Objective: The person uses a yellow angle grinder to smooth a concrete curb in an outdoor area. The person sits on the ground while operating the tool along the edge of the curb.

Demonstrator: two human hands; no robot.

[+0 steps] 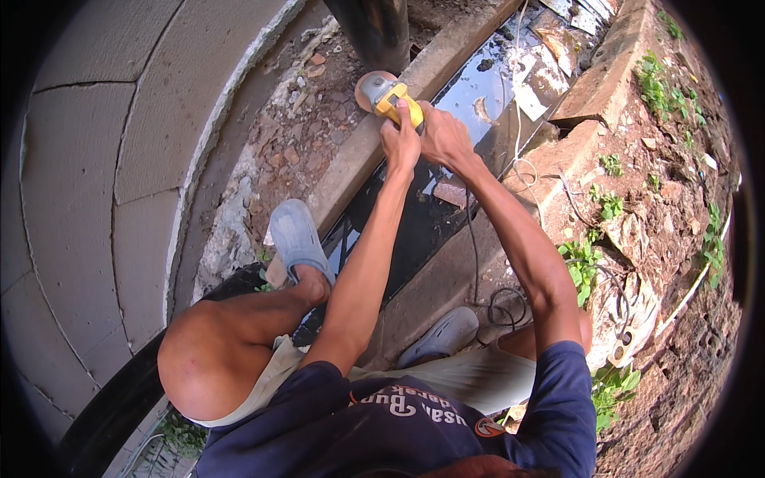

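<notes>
Both my arms reach forward to a yellow and grey angle grinder (392, 97) near the top middle. Fingers of my left hand (401, 143) wrap round its body, the thumb lying along the yellow casing. Just behind it, my right hand (443, 135) is closed round the rear of the grinder. A round brownish disc (368, 89) sits at the tool's far left end, close to the foot of a thick black pole (374, 40). Whether the disc touches the pole or the concrete edge I cannot tell.
Below the grinder runs a concrete curb (343, 171) beside a ditch of dark water (418, 223). A dark cable (472, 247) trails to coils near my right foot. A pale cord (519, 103) crosses the ditch. Rubble and weeds (586, 271) lie right; a block wall (103, 143) stands left.
</notes>
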